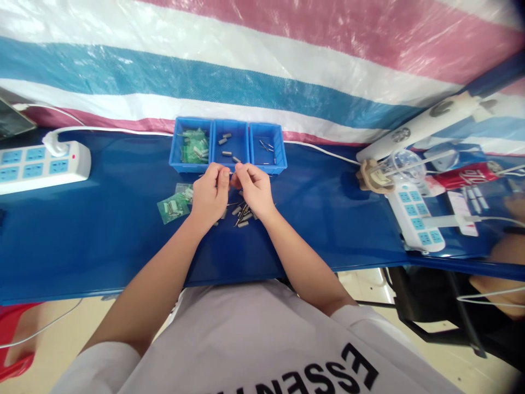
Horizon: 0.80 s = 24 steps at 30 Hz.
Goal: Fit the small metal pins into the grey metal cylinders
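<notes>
My left hand (210, 192) and my right hand (255, 190) meet just in front of the blue bins, fingertips pinched close together. Between them is something small and thin, mostly hidden by the fingers. Below my hands lies a loose pile of small grey cylinders and thin dark metal pins (243, 214). Beside my left hand rests a green-tinted plastic bag (173, 208) with small grey pieces inside. The left bin (174, 156) contains green bags, the middle bin (229, 127) several grey cylinders, and the right bin (266, 131) a few thin pins.
A white power strip (77, 161) stands at the far left of the blue table (123, 235). To the right are another power strip (414, 219), a clear plastic cup (406, 167), a red can (467, 176) and white cables. Part of another person shows at the right edge.
</notes>
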Each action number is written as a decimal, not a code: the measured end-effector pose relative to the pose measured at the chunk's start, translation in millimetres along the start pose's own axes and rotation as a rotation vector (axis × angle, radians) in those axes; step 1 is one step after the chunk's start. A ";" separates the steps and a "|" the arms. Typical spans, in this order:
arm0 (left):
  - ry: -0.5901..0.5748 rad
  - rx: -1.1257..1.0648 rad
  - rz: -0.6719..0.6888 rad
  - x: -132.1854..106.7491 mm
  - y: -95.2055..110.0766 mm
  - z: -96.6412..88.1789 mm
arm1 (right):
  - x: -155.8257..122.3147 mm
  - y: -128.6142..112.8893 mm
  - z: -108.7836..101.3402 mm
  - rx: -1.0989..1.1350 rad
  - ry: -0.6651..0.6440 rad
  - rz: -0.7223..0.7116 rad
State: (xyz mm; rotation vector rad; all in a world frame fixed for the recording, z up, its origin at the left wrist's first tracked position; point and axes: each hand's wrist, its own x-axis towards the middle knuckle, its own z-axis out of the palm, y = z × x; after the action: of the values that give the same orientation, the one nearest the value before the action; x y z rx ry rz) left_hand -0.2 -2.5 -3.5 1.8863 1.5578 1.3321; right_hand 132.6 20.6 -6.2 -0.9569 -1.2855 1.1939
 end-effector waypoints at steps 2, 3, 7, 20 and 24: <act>0.011 0.014 -0.008 -0.1 0.3 0.1 | -1.2 0.0 1.1 0.037 0.003 -0.020; 0.025 0.027 -0.014 0.1 0.5 0.1 | -1.8 0.3 1.5 0.047 -0.007 -0.026; 0.080 0.060 -0.037 1.1 -0.1 0.4 | -3.9 4.0 1.7 0.009 -0.067 -0.029; 0.079 -0.005 -0.030 1.8 2.2 0.7 | -4.6 -6.8 -1.1 -0.140 -0.102 -0.085; 0.077 -0.004 -0.014 1.9 2.9 -0.2 | -5.3 -5.4 -2.6 -0.185 -0.104 -0.030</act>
State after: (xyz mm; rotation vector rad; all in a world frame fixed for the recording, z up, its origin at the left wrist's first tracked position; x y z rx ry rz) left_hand 1.2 -1.8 -0.3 1.8384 1.6009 1.4170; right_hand 136.3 14.7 -2.1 -1.0157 -1.5090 1.1281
